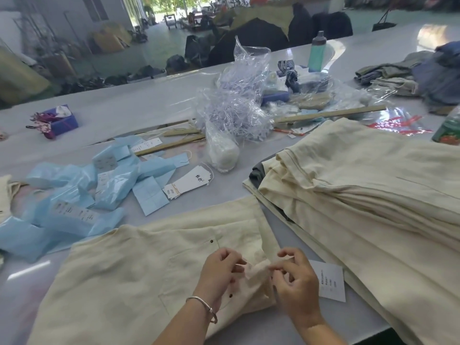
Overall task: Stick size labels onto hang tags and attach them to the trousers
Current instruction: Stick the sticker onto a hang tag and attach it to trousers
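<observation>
Both hands meet low over the cream trousers (119,277) spread on the table (154,100). The left hand (219,272), a bangle (204,306) on its wrist, pinches a bunched bit of the fabric; the right hand (296,282) pinches the same fold with curled fingers. A white hang tag (332,281) lies just beside the right hand, its print too small to read. More hang tags (189,184) lie farther back, bearing dark characters I cannot make out.
</observation>
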The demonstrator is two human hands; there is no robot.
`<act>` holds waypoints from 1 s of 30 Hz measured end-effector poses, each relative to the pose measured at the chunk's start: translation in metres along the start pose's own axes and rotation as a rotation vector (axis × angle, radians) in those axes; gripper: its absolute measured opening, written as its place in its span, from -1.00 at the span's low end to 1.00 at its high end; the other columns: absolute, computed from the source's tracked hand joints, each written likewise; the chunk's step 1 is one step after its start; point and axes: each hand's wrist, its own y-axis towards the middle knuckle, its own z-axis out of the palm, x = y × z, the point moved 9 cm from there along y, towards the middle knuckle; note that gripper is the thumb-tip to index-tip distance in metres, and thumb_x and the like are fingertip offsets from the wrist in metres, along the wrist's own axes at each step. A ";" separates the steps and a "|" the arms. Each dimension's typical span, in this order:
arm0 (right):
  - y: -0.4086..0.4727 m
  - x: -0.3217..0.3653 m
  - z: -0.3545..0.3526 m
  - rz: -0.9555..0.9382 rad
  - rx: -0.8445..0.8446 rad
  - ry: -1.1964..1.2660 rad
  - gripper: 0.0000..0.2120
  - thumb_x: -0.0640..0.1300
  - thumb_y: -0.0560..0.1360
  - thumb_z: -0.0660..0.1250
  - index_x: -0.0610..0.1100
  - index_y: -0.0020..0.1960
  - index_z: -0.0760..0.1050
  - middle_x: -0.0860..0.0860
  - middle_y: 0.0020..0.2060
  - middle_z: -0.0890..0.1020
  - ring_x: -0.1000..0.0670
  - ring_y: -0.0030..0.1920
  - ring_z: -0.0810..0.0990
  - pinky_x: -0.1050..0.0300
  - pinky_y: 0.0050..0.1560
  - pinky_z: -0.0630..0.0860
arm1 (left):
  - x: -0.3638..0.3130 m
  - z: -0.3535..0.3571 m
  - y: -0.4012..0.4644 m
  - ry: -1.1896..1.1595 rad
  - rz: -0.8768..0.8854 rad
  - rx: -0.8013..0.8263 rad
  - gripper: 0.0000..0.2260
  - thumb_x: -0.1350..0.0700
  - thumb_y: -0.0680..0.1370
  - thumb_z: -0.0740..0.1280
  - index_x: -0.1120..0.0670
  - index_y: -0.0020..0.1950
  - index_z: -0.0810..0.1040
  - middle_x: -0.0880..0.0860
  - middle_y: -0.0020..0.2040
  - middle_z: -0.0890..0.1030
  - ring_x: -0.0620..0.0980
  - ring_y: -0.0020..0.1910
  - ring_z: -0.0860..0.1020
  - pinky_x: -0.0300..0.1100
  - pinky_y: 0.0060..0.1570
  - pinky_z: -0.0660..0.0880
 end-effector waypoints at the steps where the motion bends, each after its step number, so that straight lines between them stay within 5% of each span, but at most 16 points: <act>1: 0.002 -0.013 -0.004 0.047 0.013 -0.016 -0.79 -0.36 0.29 0.35 -0.06 -0.31 0.61 0.17 -0.14 0.54 0.20 -0.25 0.52 0.42 -0.31 0.38 | -0.004 0.002 0.001 0.009 0.011 0.012 -0.87 0.22 0.55 0.30 0.12 -0.20 0.54 0.02 -0.23 0.70 -0.15 -0.39 0.57 -0.33 -0.45 0.35; 4: 0.007 -0.036 -0.002 0.100 0.181 -0.126 -0.67 -0.46 0.29 0.38 -0.02 -0.21 0.54 0.16 -0.19 0.52 0.14 -0.20 0.52 0.34 -0.27 0.43 | -0.012 0.012 0.001 0.008 0.039 0.074 -0.94 0.20 0.57 0.28 0.14 -0.10 0.50 0.07 -0.14 0.72 -0.09 -0.35 0.61 -0.31 -0.42 0.36; 11: 0.014 -0.036 0.003 0.030 0.341 -0.257 -0.69 -0.15 0.35 0.50 -0.10 0.08 0.58 0.14 -0.07 0.44 0.19 -0.23 0.44 0.22 -0.16 0.45 | -0.013 0.039 -0.003 0.041 0.112 0.167 -0.95 0.31 0.56 0.32 0.23 -0.10 0.53 0.07 -0.35 0.62 -0.10 -0.44 0.52 -0.31 -0.41 0.43; 15: 0.017 -0.044 0.007 0.091 0.450 -0.431 -0.46 0.02 0.41 0.44 -0.01 0.34 0.40 0.11 0.19 0.41 0.07 0.11 0.50 0.15 0.00 0.46 | -0.013 0.047 -0.004 0.100 0.145 0.196 -0.92 0.36 0.55 0.32 0.24 -0.13 0.53 0.10 -0.33 0.59 -0.11 -0.43 0.51 -0.32 -0.39 0.43; 17: 0.026 -0.030 0.001 0.040 0.445 -0.565 -0.61 -0.03 0.37 0.46 0.01 0.18 0.50 0.12 0.09 0.51 0.03 0.10 0.54 0.15 -0.07 0.47 | -0.015 0.049 -0.005 0.113 0.158 0.204 -0.90 0.37 0.56 0.30 0.23 -0.14 0.53 0.09 -0.33 0.59 -0.13 -0.44 0.51 -0.33 -0.39 0.43; 20: 0.032 0.017 -0.023 -0.321 0.130 -0.598 -0.84 -0.27 0.26 0.46 -0.07 -0.35 0.52 0.07 -0.37 0.54 -0.04 -0.32 0.54 0.12 -0.38 0.40 | -0.022 0.048 -0.006 0.141 0.194 0.203 -0.89 0.36 0.56 0.30 0.21 -0.14 0.53 0.07 -0.33 0.60 -0.13 -0.43 0.52 -0.33 -0.37 0.44; 23: 0.016 0.039 -0.043 -0.528 -0.125 -0.623 -0.72 -0.26 0.51 0.27 -0.09 -0.37 0.50 0.02 -0.39 0.52 -0.08 -0.36 0.46 0.06 -0.34 0.38 | -0.029 0.044 -0.005 0.152 0.223 0.183 -0.90 0.34 0.57 0.30 0.20 -0.13 0.54 0.04 -0.33 0.61 -0.11 -0.40 0.54 -0.30 -0.33 0.46; 27: -0.005 0.033 -0.030 -0.548 -0.009 -0.592 -0.84 -0.22 0.42 0.30 -0.10 -0.33 0.52 0.01 -0.31 0.56 -0.08 -0.31 0.49 0.09 -0.26 0.37 | -0.033 0.042 -0.005 0.160 0.245 0.174 -0.91 0.34 0.57 0.30 0.22 -0.11 0.54 0.05 -0.32 0.60 -0.13 -0.41 0.53 -0.32 -0.34 0.45; 30: -0.017 0.003 -0.013 -0.246 0.230 -0.379 -0.88 -0.01 0.31 0.35 -0.03 -0.19 0.51 0.14 -0.28 0.52 0.12 -0.30 0.48 0.28 -0.27 0.37 | -0.030 0.044 -0.006 0.161 0.236 0.196 -0.91 0.35 0.56 0.31 0.22 -0.12 0.54 0.06 -0.33 0.60 -0.12 -0.41 0.53 -0.31 -0.34 0.44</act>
